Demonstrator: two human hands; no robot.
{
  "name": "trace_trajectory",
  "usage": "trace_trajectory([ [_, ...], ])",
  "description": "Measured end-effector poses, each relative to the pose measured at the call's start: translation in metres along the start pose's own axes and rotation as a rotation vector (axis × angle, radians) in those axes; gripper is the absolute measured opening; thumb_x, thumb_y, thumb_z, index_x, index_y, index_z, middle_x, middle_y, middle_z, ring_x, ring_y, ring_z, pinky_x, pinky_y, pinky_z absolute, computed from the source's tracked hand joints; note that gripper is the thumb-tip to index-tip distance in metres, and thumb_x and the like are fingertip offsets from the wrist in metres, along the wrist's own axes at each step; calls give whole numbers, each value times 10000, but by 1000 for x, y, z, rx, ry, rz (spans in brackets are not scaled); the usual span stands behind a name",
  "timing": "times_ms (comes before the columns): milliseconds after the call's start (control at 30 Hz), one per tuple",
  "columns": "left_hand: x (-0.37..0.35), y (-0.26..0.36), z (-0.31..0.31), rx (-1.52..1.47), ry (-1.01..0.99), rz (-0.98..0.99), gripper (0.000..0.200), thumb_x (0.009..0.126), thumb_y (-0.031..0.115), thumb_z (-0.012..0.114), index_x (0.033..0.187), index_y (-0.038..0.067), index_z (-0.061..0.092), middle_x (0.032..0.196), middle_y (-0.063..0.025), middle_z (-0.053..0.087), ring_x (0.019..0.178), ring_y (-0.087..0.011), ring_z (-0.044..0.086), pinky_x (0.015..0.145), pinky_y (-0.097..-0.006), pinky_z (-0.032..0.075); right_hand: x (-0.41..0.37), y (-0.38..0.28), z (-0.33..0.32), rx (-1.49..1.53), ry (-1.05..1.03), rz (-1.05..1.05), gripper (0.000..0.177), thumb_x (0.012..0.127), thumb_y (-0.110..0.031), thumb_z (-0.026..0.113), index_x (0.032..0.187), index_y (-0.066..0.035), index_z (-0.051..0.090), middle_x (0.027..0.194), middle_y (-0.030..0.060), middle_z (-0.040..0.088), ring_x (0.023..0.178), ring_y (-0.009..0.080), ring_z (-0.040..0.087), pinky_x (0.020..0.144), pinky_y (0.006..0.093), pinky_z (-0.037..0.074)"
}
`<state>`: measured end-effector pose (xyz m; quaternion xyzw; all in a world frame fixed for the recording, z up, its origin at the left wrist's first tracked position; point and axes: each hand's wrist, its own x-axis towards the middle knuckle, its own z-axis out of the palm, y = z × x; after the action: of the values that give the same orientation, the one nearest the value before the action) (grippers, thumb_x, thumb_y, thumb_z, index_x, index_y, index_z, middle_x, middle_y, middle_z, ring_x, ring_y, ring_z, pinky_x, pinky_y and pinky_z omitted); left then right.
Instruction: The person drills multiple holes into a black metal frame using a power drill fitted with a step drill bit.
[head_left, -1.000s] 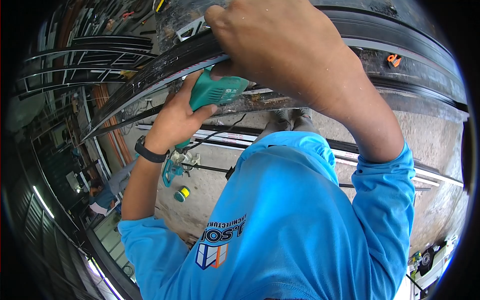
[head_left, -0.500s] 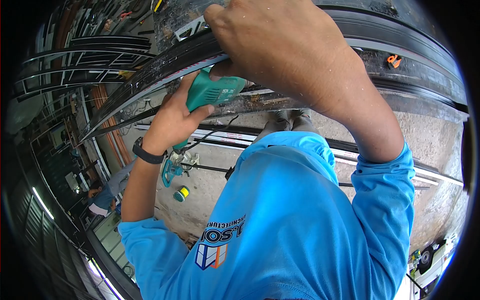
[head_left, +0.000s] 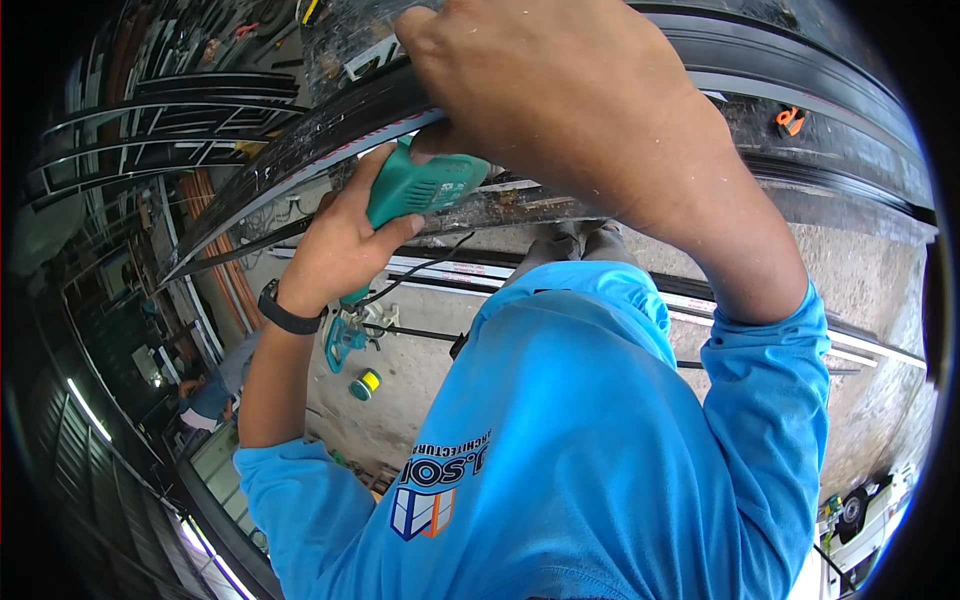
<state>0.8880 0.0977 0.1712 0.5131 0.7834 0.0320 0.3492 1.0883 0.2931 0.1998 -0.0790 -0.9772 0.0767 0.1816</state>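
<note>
My left hand, with a black band at the wrist, is wrapped around the handle of a green corded power drill. The drill's front end points right and goes out of sight under my right hand. My right hand is bent over a long black metal profile, its thumb against the drill's body. Its other fingers are hidden behind the hand, so what they grip does not show. The black cord hangs below the drill handle. Pale specks dot my right hand and forearm.
An orange-and-black tool lies on the dark work surface at right. On the floor are a teal power tool, a green-and-yellow round item and long profiles. Racks of frames fill the left. Another person is at far left.
My left hand and the drill have shifted slightly left. My right hand has moved a little left too. The hold on the drill looks the same.
</note>
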Motion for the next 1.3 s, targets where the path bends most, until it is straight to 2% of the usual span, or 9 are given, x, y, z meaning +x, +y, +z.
trace_trajectory([
  [300,3,0,1,-1,-6,-18,802,872,272,760,1540,52,376,1290,-282,644,1193,-445,653,1003,-471,514,0,0,-2,-46,-4,2,142,853,-145,664,860,-21,733,828,87,716,748,215,722,620,339,555],
  [400,0,8,-1,-28,-29,-46,690,906,278,757,1463,33,431,1273,-225,650,1200,-350,644,1046,-423,478,-2,0,11,-23,40,-4,148,860,-153,659,857,-23,729,824,80,712,744,210,719,616,337,550],
  [500,2,-1,2,-2,-27,-42,799,874,264,756,1539,61,365,1311,-294,632,1212,-467,635,1025,-487,498,-3,-2,0,-55,16,-5,151,863,-157,655,857,-24,725,821,76,710,742,208,716,613,336,547],
  [700,6,5,5,15,13,33,805,871,279,767,1537,59,372,1330,-290,621,1248,-478,600,1058,-488,477,-3,-2,16,-7,75,-9,150,857,-162,658,861,-27,724,820,80,708,747,211,719,610,338,541],
  [800,5,2,11,90,81,41,742,889,290,774,1490,48,412,1262,-217,650,1177,-400,641,1016,-451,493,-6,-4,10,-25,86,-16,148,855,-162,657,864,-29,721,810,79,707,748,211,721,608,337,539],
  [900,8,5,11,66,66,-28,733,873,300,770,1480,38,454,1284,-274,643,1218,-451,620,1046,-481,486,-9,-6,1,-56,62,-2,148,852,-164,658,868,-27,712,786,76,705,741,211,721,606,335,538],
  [1000,6,19,12,106,25,-114,716,877,305,767,1457,7,472,1294,-272,642,1226,-444,619,1047,-476,488,-10,-10,-4,-29,32,15,151,849,-165,659,874,-21,699,762,74,703,727,210,720,604,332,537],
  [1200,8,3,27,50,46,-49,645,888,288,773,1378,-21,490,1209,-252,672,1147,-374,666,991,-445,507,-16,-17,17,47,139,43,170,837,-174,668,889,-12,683,736,73,697,710,219,720,594,331,535],
  [1300,5,9,29,96,23,-88,711,883,305,757,1457,9,461,1345,-257,622,1273,-448,587,1088,-476,463,-17,-23,13,-45,130,53,178,836,-178,670,898,-10,679,726,72,693,705,222,722,591,332,535],
])
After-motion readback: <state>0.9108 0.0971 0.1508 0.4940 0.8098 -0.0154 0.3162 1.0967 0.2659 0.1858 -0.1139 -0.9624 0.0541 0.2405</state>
